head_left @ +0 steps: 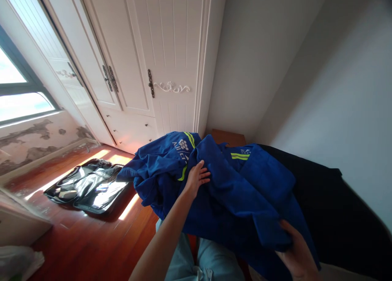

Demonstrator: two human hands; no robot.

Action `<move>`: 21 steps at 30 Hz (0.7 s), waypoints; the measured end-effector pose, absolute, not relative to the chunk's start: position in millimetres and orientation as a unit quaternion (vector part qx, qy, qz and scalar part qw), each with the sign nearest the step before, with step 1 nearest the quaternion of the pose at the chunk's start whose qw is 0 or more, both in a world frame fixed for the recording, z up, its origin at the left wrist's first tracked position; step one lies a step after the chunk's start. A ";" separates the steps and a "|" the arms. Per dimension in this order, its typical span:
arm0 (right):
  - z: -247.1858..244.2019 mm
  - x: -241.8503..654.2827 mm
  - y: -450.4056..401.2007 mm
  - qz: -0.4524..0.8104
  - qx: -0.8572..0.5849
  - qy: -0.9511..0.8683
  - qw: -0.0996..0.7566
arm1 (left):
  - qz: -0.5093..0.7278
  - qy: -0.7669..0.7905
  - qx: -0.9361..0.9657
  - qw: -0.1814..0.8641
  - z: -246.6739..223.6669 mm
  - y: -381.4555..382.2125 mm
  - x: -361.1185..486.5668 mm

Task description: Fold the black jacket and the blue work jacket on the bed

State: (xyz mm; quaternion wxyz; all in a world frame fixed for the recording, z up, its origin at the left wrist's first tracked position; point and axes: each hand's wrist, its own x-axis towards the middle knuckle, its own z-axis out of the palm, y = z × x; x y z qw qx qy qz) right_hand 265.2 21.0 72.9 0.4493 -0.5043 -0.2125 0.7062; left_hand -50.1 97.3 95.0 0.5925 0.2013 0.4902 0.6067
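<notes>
A blue work jacket (245,187) with yellow-green stripes and white printing is spread in front of me, its cloth bunched up at the left. My left hand (198,178) lies on it near the middle, fingers stretched out against the fabric. At the lower right, my right hand (295,252) is closed around the end of a sleeve, with some of its fingers hidden by the cloth. What the jacket rests on is mostly covered by it.
An open suitcase (101,191) lies on the wooden floor (82,248) at the left. White wardrobes (174,36) stand ahead. A black cloth-like surface (339,215) extends along the right wall, and a brown wooden piece (228,138) shows behind the jacket.
</notes>
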 end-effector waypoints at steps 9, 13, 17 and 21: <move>95.8 236.6 3.3 0.719 -0.545 -0.181 0.392 | 0.511 0.690 0.451 0.245 128.0 143.9 -72.6; 109.1 230.4 8.8 0.707 -0.562 -0.200 0.379 | 0.290 0.734 0.613 0.036 145.7 161.7 -88.3; 109.4 225.2 10.8 0.718 -0.548 -0.200 0.379 | 0.116 0.785 0.605 0.057 153.6 195.6 -104.3; 97.2 224.4 10.0 0.730 -0.513 -0.214 0.398 | 0.061 0.774 0.618 0.124 152.3 231.5 -111.2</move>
